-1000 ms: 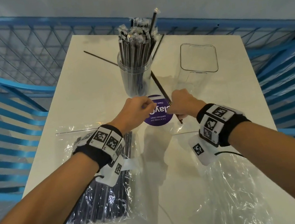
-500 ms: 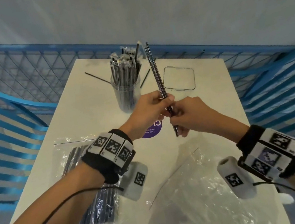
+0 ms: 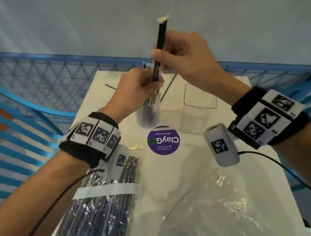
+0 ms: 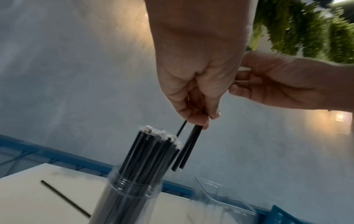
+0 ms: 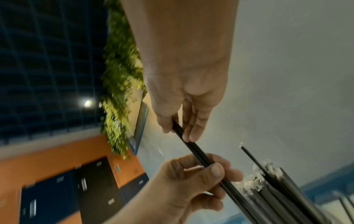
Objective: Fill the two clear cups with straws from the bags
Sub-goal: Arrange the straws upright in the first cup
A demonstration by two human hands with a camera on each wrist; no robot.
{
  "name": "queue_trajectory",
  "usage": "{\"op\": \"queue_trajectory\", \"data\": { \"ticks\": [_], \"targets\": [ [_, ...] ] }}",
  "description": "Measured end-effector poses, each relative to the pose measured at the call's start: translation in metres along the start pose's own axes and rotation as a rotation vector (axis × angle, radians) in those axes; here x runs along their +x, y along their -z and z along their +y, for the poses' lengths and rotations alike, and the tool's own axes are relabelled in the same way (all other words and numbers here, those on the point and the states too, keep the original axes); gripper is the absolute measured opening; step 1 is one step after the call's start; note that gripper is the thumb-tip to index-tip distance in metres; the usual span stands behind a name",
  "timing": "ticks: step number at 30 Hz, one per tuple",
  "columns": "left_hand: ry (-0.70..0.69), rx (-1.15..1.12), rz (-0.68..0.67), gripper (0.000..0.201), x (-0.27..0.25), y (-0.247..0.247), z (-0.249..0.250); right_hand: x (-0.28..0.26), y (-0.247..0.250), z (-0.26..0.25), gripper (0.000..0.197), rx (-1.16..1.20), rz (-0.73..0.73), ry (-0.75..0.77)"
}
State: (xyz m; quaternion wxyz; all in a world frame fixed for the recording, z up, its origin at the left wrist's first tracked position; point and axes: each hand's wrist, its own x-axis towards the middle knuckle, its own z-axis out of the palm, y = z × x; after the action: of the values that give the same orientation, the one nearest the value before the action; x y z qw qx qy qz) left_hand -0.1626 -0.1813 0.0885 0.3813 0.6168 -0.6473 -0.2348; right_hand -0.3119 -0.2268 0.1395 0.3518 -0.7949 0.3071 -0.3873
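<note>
A few black wrapped straws (image 3: 159, 44) stand nearly upright in the air, held by both hands. My right hand (image 3: 159, 59) pinches them high up, and my left hand (image 3: 154, 84) pinches them lower down. Their bottom ends (image 4: 182, 157) hang just above and beside the round clear cup (image 3: 148, 117), which is packed with black straws (image 4: 153, 145). To its right stands the square clear cup (image 3: 198, 98), with nothing in it. In the right wrist view my right fingers (image 5: 186, 131) and left hand (image 5: 193, 180) grip the same straws (image 5: 200, 156).
A sealed bag of black straws (image 3: 101, 207) lies at front left. A crumpled clear bag (image 3: 217, 212) lies at front right. A purple round sticker (image 3: 163, 140) marks the white table (image 3: 246, 164). Loose straws (image 3: 112, 87) lie behind the cups. Blue railings surround the table.
Both hands lifted the few straws off the table by the sticker, stood them upright and raised them above the full round cup. The head view tilted upward.
</note>
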Motion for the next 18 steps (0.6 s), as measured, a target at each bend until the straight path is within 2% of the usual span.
{"op": "queue_trajectory", "data": {
  "ticks": [2, 4, 7, 10, 15, 18],
  "targets": [
    [-0.028, 0.11, 0.028, 0.016, 0.011, 0.006, -0.011, 0.01, -0.013, 0.008, 0.026, -0.044, 0.046, 0.006],
    [-0.063, 0.206, 0.05, 0.018, 0.018, 0.011, -0.025, 0.016, -0.023, 0.019, 0.021, -0.079, 0.074, 0.004],
    [-0.061, 0.123, 0.157, 0.017, 0.024, 0.017, -0.048, 0.019, -0.037, 0.039, 0.009, -0.083, 0.088, -0.031],
    [-0.002, 0.026, 0.26, 0.016, 0.028, 0.021, -0.067, 0.016, -0.054, 0.058, 0.015, -0.176, 0.058, -0.071],
    [0.077, -0.067, 0.215, 0.015, 0.039, 0.025, -0.088, 0.013, -0.077, 0.082, 0.02, -0.268, -0.034, -0.24],
    [0.09, -0.086, 0.194, 0.013, 0.05, 0.028, -0.094, 0.019, -0.078, 0.08, 0.029, -0.359, -0.097, -0.281]
  ]
}}
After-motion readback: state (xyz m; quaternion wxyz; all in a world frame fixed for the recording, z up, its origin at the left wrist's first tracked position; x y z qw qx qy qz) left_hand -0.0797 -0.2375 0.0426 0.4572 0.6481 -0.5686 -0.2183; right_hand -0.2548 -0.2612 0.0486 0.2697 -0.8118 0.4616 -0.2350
